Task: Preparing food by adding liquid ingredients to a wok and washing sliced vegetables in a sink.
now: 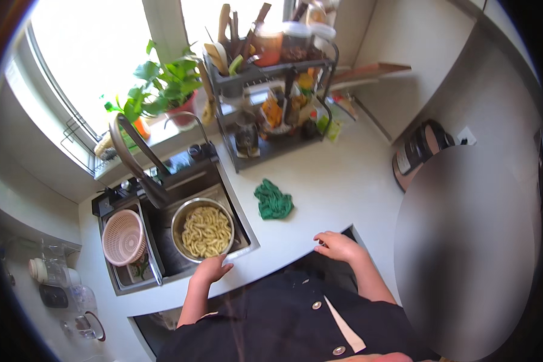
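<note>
My left hand is at the sink's front edge, right by the near rim of a round steel bowl. Its thumb points right; whether the fingers touch or grip the bowl cannot be told. Pale, curved, finger-like food pieces fill the bowl, which sits in the larger basin of the dark sink. Over the counter's front edge hovers or rests my right hand, fingers slightly curled and apart, no held object visible. A crumpled green mesh cloth lies on the counter beyond it.
A pink plastic colander stands in the small left basin. The faucet arches above the sink. A two-tier rack holds utensils and jars at the back, beside a potted plant. An electric kettle stands at right, near a blurred area.
</note>
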